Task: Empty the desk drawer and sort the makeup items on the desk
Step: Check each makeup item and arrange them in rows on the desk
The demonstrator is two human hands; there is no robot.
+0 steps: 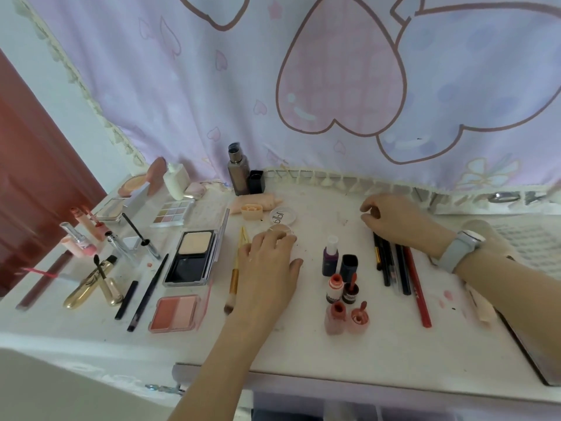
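Makeup lies spread over a white desk (379, 344). My left hand (267, 268) rests palm-down in the middle, its fingertips on a small round clear pot (280, 230); a gold-handled brush (234, 278) lies just left of it. My right hand (397, 221) hovers with fingers curled over the far ends of a row of dark pencils (391, 268) and a red pencil (417, 287); whether it pinches anything I cannot tell. Small lip-tint bottles (344, 308) and a purple bottle (330, 256) stand between the hands.
Left of centre lie a powder compact (192, 256), a blush palette (174, 312), an eyeshadow palette (171, 212), gold mascara (94, 284) and lip glosses (82, 235). A grey bottle (238, 170) stands at the back by a heart-print curtain (334, 86).
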